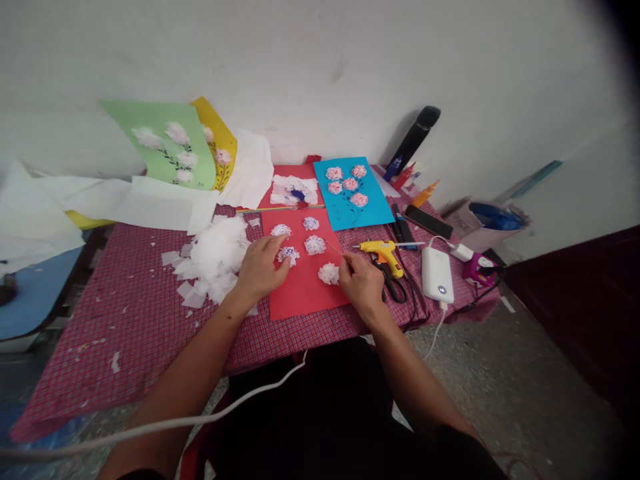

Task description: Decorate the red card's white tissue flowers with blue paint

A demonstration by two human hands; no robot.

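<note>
Saw round blue-speckled white tissue tuft (315,245) on flat red rectangular paper sheet (303,297), near front edge of tabletop (150,320), between left hand (261,267) and right hand (361,285). Gripped thin stick-like tool (334,249) in right, long axis slanting back-left toward tuft. Rested left, fingers apart, at similar tuft (289,256) near sheet's left edge.

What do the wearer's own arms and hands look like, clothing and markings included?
The left hand and right hand are bare, with no gloves or watch showing. Both forearms are uncovered; black sleeves show near the bottom edge. A small spot marks the left forearm near the wrist, and a white cable crosses in front of it.
</note>
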